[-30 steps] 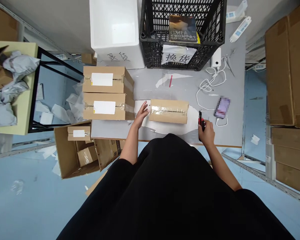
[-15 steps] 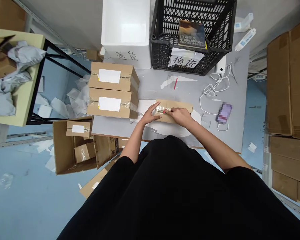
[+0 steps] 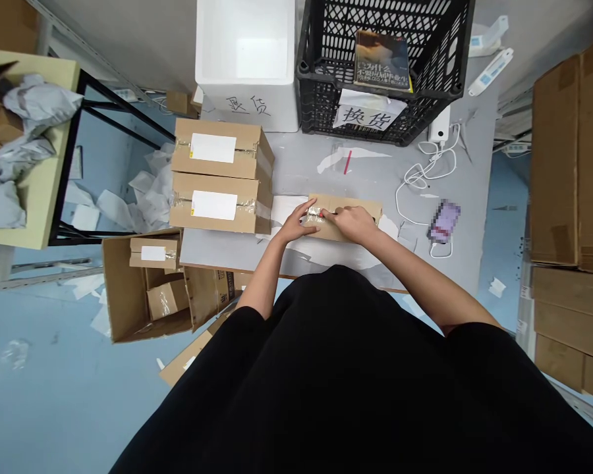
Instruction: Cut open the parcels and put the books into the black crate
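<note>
A small cardboard box (image 3: 331, 230) with clear tape along its top lies near the table's front edge. Thumb and fingers of my left hand (image 3: 295, 222) span its left end, gripping it. Over the middle of the box, my right hand (image 3: 354, 222) is closed around a small red-tipped tool (image 3: 321, 214). Most of that tool is hidden by the fingers, so its kind is unclear; its tip is at the taped top near my left hand. White paper (image 3: 289, 205) is spread under the box.
Two taped, labelled boxes (image 3: 215, 207) stand to the left. Behind are a white foam bin (image 3: 247, 108) and a black crate (image 3: 321, 105) holding a book (image 3: 383, 62). A phone (image 3: 445, 220) and white cable (image 3: 415, 174) lie right. An open carton (image 3: 109, 289) stands below left.
My right hand and the red tip have shifted slightly left and away from me along the box top. My left hand stays at the box's left end. The view has shifted slightly.
</note>
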### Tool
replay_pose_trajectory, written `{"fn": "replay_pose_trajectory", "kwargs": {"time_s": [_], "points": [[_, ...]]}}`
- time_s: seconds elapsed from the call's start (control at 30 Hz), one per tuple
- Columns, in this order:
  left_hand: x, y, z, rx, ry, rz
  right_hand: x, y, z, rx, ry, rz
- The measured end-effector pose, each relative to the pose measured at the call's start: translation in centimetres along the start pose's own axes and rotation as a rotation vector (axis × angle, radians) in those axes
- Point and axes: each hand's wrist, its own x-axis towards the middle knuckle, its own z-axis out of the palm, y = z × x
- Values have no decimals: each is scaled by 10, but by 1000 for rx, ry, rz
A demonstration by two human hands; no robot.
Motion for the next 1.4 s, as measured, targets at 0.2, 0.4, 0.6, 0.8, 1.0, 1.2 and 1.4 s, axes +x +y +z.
{"fn": "replay_pose_trajectory", "kwargs": {"time_s": [0.2,0.4,0.6,0.8,1.0,1.2,1.4], "points": [[2,-2,-1,-5,-18,11,6,7,-1,13,-13,-44],[4,0,-1,9,-26,7,5,6,-1,-6,-4,-64],[2,4,-3,32,-43,-11,3,0,-3,-20,-6,-52],[2,5,-4,11,-53,-18,1,-2,-6,-19,-20,-43],[2,4,-3,-12,-51,-14,0,-3,-4,-14,-14,-42],[1,5,-2,-45,-43,-16,0,-1,-2,-20,9,-46],[1,7,-2,-61,-44,-21,2,5,1,1,-17,-38]]}}
